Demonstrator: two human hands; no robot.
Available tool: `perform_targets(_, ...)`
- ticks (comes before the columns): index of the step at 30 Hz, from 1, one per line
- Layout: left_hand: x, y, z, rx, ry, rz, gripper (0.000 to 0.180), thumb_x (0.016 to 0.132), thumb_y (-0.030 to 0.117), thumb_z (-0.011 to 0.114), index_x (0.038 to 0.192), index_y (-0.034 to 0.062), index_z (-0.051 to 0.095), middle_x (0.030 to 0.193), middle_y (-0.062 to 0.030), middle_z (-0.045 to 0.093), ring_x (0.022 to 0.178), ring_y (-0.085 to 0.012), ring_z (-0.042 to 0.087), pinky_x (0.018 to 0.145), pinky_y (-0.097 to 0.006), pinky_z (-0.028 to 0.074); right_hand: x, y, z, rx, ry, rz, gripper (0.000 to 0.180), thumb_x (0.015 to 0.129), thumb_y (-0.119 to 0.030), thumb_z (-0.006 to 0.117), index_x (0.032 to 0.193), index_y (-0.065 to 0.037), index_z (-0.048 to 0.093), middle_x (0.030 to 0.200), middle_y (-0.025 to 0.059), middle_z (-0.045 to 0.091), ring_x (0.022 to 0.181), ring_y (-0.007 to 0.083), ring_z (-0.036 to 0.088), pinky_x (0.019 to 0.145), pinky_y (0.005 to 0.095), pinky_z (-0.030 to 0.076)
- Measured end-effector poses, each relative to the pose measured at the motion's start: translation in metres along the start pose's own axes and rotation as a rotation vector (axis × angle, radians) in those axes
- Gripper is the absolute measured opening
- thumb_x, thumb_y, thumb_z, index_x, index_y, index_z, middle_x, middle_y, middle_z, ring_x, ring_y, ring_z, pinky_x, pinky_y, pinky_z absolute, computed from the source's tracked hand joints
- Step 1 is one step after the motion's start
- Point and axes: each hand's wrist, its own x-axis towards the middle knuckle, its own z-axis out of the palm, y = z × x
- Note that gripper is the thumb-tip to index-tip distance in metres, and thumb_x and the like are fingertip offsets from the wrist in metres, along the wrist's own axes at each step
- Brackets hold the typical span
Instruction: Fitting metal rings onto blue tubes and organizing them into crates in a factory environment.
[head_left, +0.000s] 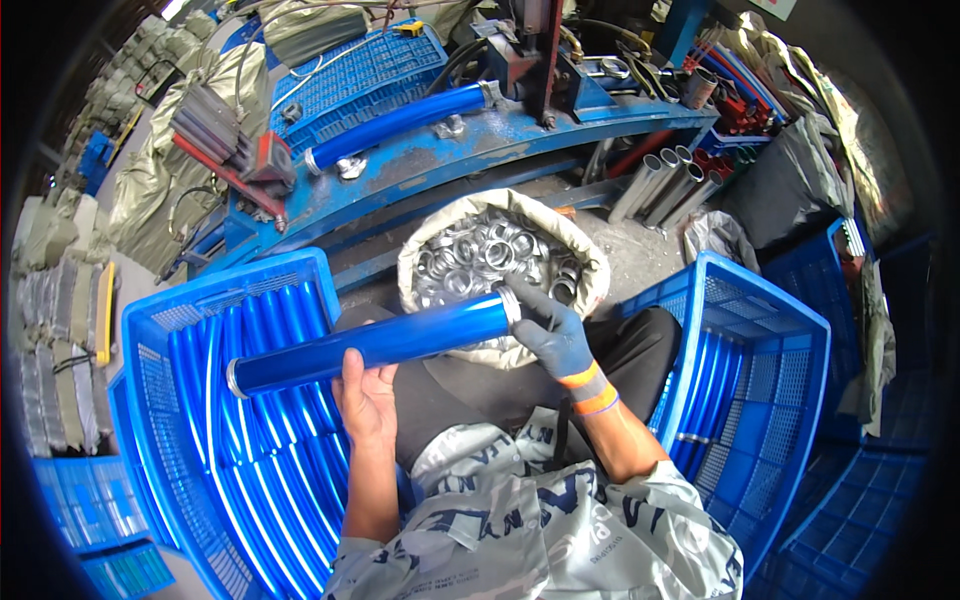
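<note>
A shiny blue tube (420, 334) lies slantwise across my lap, its right end higher. My left hand (366, 398), bare, supports it from below with the thumb up against its near side. At the tube's right end sits a silver metal ring (511, 304). My right hand (552, 332), in a dark glove with an orange and grey cuff, has its fingers closed round that ring; some fingertips are hidden. Another silver ring (234, 379) caps the left end. Just beyond the tube, a pale sack (590, 262) holds many loose metal rings (490, 250).
Blue tubes fill the left crate (140, 330); more lie in the right crate (790, 400). Behind the sack stands a blue metal bench (400, 185) with another blue tube (400, 124) mounted on it. Bare metal pipes (660, 185) lean at the bench's right.
</note>
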Motion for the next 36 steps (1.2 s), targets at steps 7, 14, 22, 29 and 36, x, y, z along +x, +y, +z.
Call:
perform_targets(7, 0.020, -0.014, -0.018, 0.081, -0.009, -0.019, 0.053, 0.114, 0.041, 0.077, 0.151, 0.0055, 0.066, 0.153, -0.0168, 0.072, 0.139, -0.0328, 0.072, 0.119, -0.055, 0.059, 0.021, 0.004, 0.000, -0.069, -0.041, 0.006, 0.067, 0.106, 0.005, 0.069, 0.171, 0.004, 0.054, 0.158, 0.0085, 0.069, 0.137, 0.0143, 0.066, 0.118, 0.0306, 0.053)
perform_targets(14, 0.061, -0.003, -0.027, -0.121, 0.047, 0.016, 0.077, 0.111, 0.055, 0.077, 0.161, 0.0014, 0.053, 0.163, -0.0188, 0.061, 0.156, -0.0337, 0.057, 0.134, -0.054, 0.046, 0.180, -0.009, -0.036, -0.352, 0.050, -0.093, 0.058, 0.116, -0.016, 0.069, 0.169, 0.004, 0.055, 0.163, 0.0152, 0.067, 0.146, 0.0203, 0.064, 0.124, 0.0327, 0.049)
perform_targets(22, 0.067, 0.015, -0.044, -0.091, 0.012, 0.066, 0.063, 0.116, 0.044, 0.072, 0.160, 0.0014, 0.057, 0.166, -0.0207, 0.061, 0.158, -0.0349, 0.056, 0.134, -0.054, 0.044, 0.421, 0.044, -0.019, -1.704, 0.149, -0.732, 0.061, 0.100, -0.022, 0.077, 0.159, -0.015, 0.062, 0.152, 0.0139, 0.067, 0.153, 0.0387, 0.057, 0.125, 0.0591, 0.047)
perform_targets(29, 0.095, 0.010, -0.037, -0.034, 0.109, 0.057, 0.047, 0.119, 0.028, 0.070, 0.157, 0.0034, 0.059, 0.154, -0.0179, 0.069, 0.148, -0.0408, 0.065, 0.127, -0.064, 0.051, 0.451, 0.007, -0.014, -1.869, 0.138, -0.761, 0.043, 0.100, -0.022, 0.072, 0.143, -0.021, 0.068, 0.137, 0.0078, 0.073, 0.141, 0.0334, 0.061, 0.123, 0.0702, 0.038)
perform_targets(36, 0.232, -0.055, 0.079, -0.019, -0.034, -0.009, 0.067, 0.110, 0.029, 0.085, 0.163, 0.0068, 0.052, 0.161, -0.0143, 0.063, 0.153, -0.0377, 0.059, 0.130, -0.066, 0.045, 0.296, -0.209, 0.003, -1.024, -0.014, -0.969, 0.079, 0.091, -0.014, 0.085, 0.163, -0.002, 0.055, 0.131, 0.0180, 0.077, 0.104, 0.0236, 0.079, 0.096, 0.0372, 0.065)
